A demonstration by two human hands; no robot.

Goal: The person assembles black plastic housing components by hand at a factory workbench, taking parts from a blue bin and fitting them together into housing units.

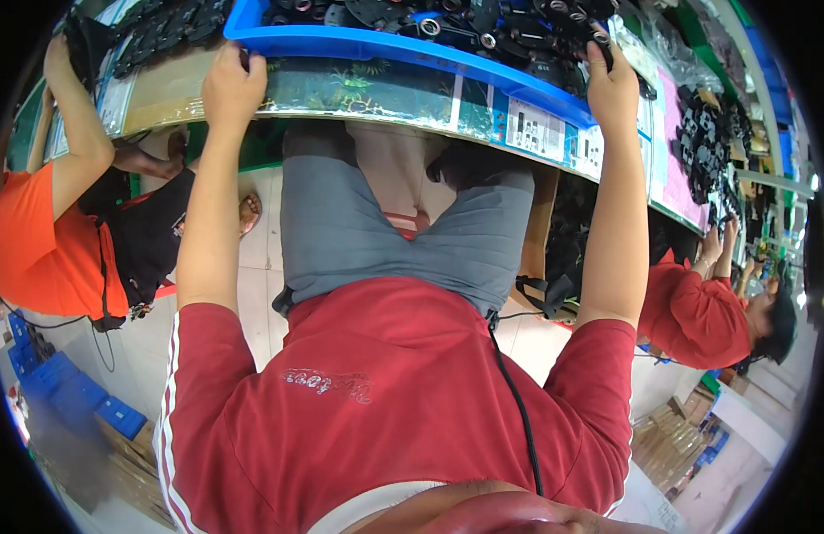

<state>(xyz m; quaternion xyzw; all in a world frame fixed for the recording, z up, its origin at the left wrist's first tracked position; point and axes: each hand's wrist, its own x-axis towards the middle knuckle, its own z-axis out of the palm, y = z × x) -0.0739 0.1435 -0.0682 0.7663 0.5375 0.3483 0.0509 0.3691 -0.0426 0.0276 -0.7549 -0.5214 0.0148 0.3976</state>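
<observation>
**Both hands on the blue bin at the bench edge**

The person sits at a tabletop covered with a glossy printed sheet, arms stretched forward. The left hand is curled over the near left corner of a shallow blue plastic bin, fingers wrapped on its rim. The right hand is closed around the bin's right end, where its fingertips also meet one of the black moulded parts with metal rings that fill the bin. So both hands are grasping the bin rather than lying loose.

The bin rests on the tabletop just beyond the near edge, directly ahead of the person's grey shorts. It looks heaped with parts; none can be seen lying out in front of the person, so I judge that work on them has hardly begun and the bin is only being gripped or positioned.

To the left a co-worker in an orange shirt reaches onto the tabletop; to the right another in a red top works further along.
</observation>
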